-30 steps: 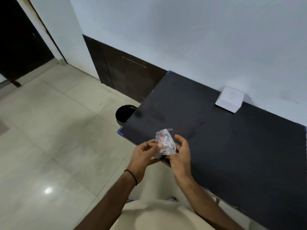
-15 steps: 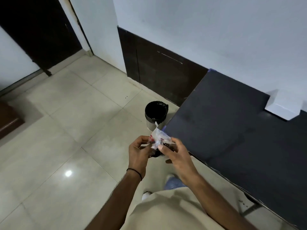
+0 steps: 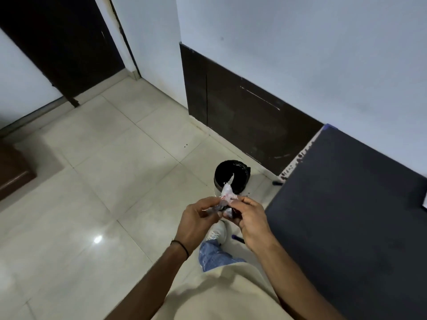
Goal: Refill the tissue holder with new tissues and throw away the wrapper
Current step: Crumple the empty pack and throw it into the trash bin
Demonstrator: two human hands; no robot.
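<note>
Pale tiled floor (image 3: 97,172), a dark table (image 3: 351,204) at right, a black-lined bin (image 3: 231,174) just ahead. Both hands, left (image 3: 196,224) and right (image 3: 253,221), pinch the crumpled wrapper (image 3: 225,200) between them above the floor. It looks featherlight, soft and slick, so best balled tight and gripped whole.

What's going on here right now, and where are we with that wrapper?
The person is holding the crumpled clear wrapper between the left hand and the right hand, standing beside the dark table. The black-lined bin sits on the floor just ahead of the hands. The wrapper is not yet dropped in.
</note>
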